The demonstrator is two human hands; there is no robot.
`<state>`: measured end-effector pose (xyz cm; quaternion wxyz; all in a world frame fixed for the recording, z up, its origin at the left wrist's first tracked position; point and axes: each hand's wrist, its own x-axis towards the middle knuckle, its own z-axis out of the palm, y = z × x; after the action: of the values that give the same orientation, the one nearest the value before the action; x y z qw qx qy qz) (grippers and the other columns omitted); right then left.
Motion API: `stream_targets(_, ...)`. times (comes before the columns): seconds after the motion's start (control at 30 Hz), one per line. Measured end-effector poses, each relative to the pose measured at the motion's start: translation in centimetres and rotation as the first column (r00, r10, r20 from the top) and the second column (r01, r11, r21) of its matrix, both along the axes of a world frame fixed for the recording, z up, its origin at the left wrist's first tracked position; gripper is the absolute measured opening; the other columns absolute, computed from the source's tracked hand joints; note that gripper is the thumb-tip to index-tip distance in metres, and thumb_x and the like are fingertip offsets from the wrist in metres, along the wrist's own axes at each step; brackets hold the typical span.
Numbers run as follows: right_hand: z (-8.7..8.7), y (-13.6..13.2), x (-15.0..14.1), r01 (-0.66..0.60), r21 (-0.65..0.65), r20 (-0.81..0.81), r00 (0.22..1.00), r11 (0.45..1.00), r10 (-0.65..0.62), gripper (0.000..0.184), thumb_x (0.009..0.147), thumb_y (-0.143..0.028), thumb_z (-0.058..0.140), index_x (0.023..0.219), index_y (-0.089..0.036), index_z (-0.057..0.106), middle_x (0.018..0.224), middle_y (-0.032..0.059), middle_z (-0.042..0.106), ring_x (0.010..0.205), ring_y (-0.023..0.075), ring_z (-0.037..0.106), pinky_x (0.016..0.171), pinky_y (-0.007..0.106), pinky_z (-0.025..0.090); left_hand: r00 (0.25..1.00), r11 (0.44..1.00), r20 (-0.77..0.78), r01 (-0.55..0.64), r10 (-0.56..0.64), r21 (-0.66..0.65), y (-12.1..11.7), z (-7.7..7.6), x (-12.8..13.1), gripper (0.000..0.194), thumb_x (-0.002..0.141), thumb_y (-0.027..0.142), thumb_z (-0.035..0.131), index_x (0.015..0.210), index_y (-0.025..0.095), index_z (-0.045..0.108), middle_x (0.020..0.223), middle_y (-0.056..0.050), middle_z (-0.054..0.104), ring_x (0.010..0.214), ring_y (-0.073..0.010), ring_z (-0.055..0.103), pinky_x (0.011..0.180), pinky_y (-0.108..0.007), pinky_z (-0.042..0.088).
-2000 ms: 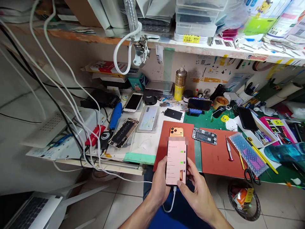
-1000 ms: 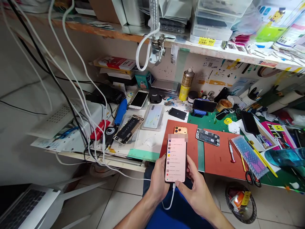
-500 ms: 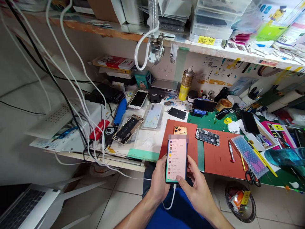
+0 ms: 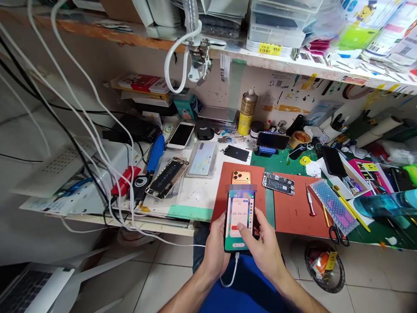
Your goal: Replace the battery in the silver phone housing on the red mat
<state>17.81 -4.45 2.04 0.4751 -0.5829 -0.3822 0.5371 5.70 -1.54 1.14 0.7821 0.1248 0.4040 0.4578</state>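
A smartphone [image 4: 239, 204] with its screen lit is held upright between both hands over my lap. My left hand [image 4: 215, 243] grips its left edge. My right hand [image 4: 265, 243] wraps round the right edge, and its thumb rests on the lower screen. The screen shows a timer card among app previews. A white charging cable [image 4: 235, 265] runs from the phone's bottom end. Just beyond it, an orange phone [image 4: 241, 177] with several camera lenses lies on a red-brown mat [image 4: 221, 195]. To the right lies an opened phone [image 4: 278, 183] with its battery and board exposed.
Another opened phone [image 4: 167, 177], a white phone [image 4: 181, 135] and a blue-handled tool [image 4: 156, 153] lie left. A screwdriver [image 4: 310, 201], scissors [image 4: 339, 236] and a bubble-wrap pouch [image 4: 334, 206] are right. A spray can [image 4: 247, 112] stands behind. Cables hang at left; a bin [image 4: 325, 266] stands below.
The phone's screen has switched from a list to app previews with a timer. My right thumb has moved up the screen slightly. The view has shifted a little to the right.
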Motion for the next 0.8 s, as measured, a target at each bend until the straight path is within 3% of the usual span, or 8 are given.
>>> stream_targets(0.3, -0.7, -0.2, 0.5, 0.037, 0.021, -0.015, 0.999, 0.999, -0.036, 0.048, 0.101, -0.054, 0.068, 0.136, -0.023, 0.07, 0.13, 0.0113, 0.076, 0.102, 0.0259, 0.073, 0.086, 0.035, 0.063, 1.0, 1.0, 0.021, -0.013, 0.014, -0.024, 0.1, -0.3, 0.1, 0.045, 0.092, 0.046, 0.068, 0.119, 0.012, 0.079, 0.118, -0.013, 0.083, 0.117, -0.0369, 0.076, 0.103, -0.047, 0.06)
stream_targets(0.43, -0.4, 0.1, 1.1, 0.007, 0.015, -0.153, 0.988, 1.0, -0.004, 0.047, 0.099, -0.054, 0.07, 0.138, -0.026, 0.072, 0.131, 0.0083, 0.076, 0.11, 0.0269, 0.072, 0.093, 0.037, 0.061, 1.0, 1.0, -0.003, -0.001, 0.001, -0.021, 0.6, 0.0, -0.2, 0.044, 0.091, 0.049, 0.069, 0.115, 0.013, 0.079, 0.115, -0.013, 0.083, 0.111, -0.0356, 0.077, 0.095, -0.044, 0.062)
stream_targets(0.63, -0.2, 2.7, 0.7, -0.045, -0.073, -0.288, 0.957, 0.996, 0.022, 0.051, 0.095, -0.063, 0.071, 0.128, -0.025, 0.079, 0.107, 0.008, 0.082, 0.085, 0.0251, 0.074, 0.064, 0.034, 0.058, 0.999, 1.0, -0.026, -0.02, 0.02, -0.005, 2.3, 0.6, -1.5, 0.045, 0.089, 0.052, 0.07, 0.115, 0.015, 0.077, 0.11, -0.011, 0.083, 0.101, -0.033, 0.079, 0.086, -0.041, 0.062)
stream_targets(0.8, 0.2, 6.3, -1.1, -0.042, -0.09, -0.384, 0.923, 0.995, 0.004, 0.047, 0.088, -0.063, 0.08, 0.112, -0.023, 0.083, 0.093, 0.0083, 0.082, 0.081, 0.0279, 0.075, 0.073, 0.043, 0.062, 0.991, 0.996, -0.129, -0.03, 0.041, 0.084, 5.2, 1.0, -3.4, 0.047, 0.091, 0.055, 0.073, 0.117, 0.016, 0.075, 0.105, -0.01, 0.082, 0.098, -0.0308, 0.077, 0.085, -0.039, 0.061)
